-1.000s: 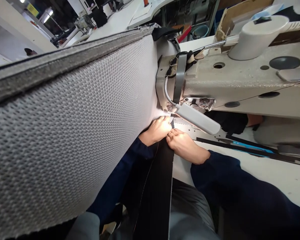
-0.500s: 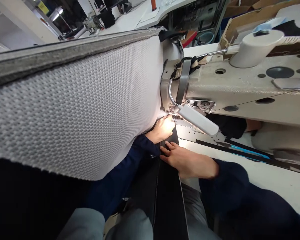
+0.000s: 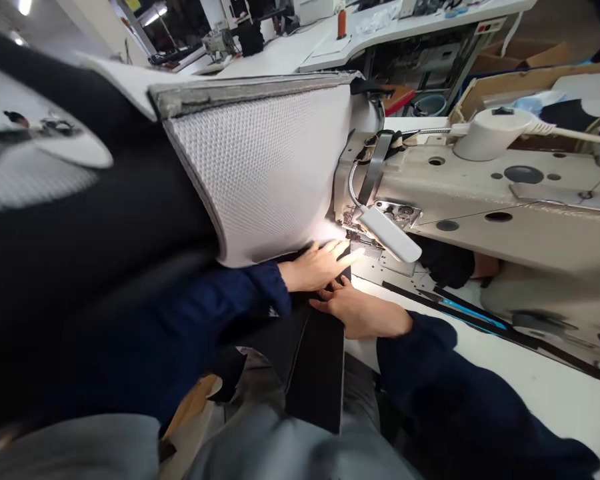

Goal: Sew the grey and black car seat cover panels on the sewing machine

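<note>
I see the black strip as a flat, dark, matte band with straight edges. It runs from under the machine head back towards me, over the desk edge and onto my lap. Its far end lies at the foot of the machine, under both hands.

My left hand rests on that end just in front of the machine. Its grip is spread, fingers stretched flat and pointing at the needle area, pinching nothing. My right hand lies just nearer me than the left and touches it. It is palm down on the strip with a loose, flat grip, and its fingertips are partly hidden under the left hand.

The mesh panel is white and finely dimpled with a grey bound rim. It stands on edge to the left of the machine, its lower edge meeting the strip beside my left hand. More dark cloth fills the view further left of it, so that side is crowded.

The lamp hangs from the machine head close above my fingers and leaves little height there. To the right, under the machine arm, the white desk lies bare but for thin black tape.
</note>
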### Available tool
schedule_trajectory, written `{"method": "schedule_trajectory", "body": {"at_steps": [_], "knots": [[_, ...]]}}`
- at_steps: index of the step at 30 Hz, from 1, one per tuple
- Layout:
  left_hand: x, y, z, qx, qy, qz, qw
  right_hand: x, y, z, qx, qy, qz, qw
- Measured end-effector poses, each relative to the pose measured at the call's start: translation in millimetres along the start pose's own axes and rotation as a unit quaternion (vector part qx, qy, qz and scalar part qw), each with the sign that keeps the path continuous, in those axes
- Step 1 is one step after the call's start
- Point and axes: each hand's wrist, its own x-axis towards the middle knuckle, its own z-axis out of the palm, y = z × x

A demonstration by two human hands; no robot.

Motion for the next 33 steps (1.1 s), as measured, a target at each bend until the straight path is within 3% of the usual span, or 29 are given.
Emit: {"method": "schedule_trajectory", "body": {"at_steps": [3, 7, 10, 13, 19, 23, 26, 29, 31, 33], "knots": [[-42.7, -25.4, -17.0, 0.066, -0.046, 0.077, 0.994, 4.7, -12.7, 0.6, -0.041, -0.054, 0.046, 0.997], [-85.8, -77.2, -25.1, 0.108, -0.106, 0.096, 0.984, 10.0, -29.9, 8.6, -0.095, -0.046, 0.08, 0.991], [-92.6, -109.6, -21.4, 0.136, -0.098, 0.098, 0.981, 16.2, -36.3, 20.7, -0.143, -0.014, 0.094, 0.985], [-87.2, -123.0, -14.7, 0.156, -0.078, 0.094, 0.98, 23.8, -37.2, 34.0, -0.194, 0.03, 0.102, 0.975], [-78.8, -124.3, -0.9, 0.102, -0.066, -0.019, 0.992, 28.2, -32.9, 48.2, -0.216, 0.103, 0.086, 0.967], [-71.5, -123.1, -3.0, 0.044, -0.076, -0.028, 0.996, 28.9, -32.9, 53.5, -0.221, 0.13, 0.091, 0.962], [-60.1, -106.2, -15.1, 0.074, -0.094, -0.052, 0.991, 29.9, -33.9, 57.1, -0.229, 0.147, 0.096, 0.957], [-45.1, -78.7, -37.8, 0.108, -0.111, -0.125, 0.98, 28.4, -34.8, 58.4, -0.242, 0.148, 0.096, 0.954], [-38.8, -63.3, -54.2, 0.066, -0.152, -0.155, 0.974, 26.1, -35.2, 57.8, -0.247, 0.146, 0.095, 0.953], [-40.8, -54.0, -62.2, -0.054, -0.21, -0.148, 0.965, 23.8, -35.2, 56.6, -0.248, 0.146, 0.097, 0.953]]}}
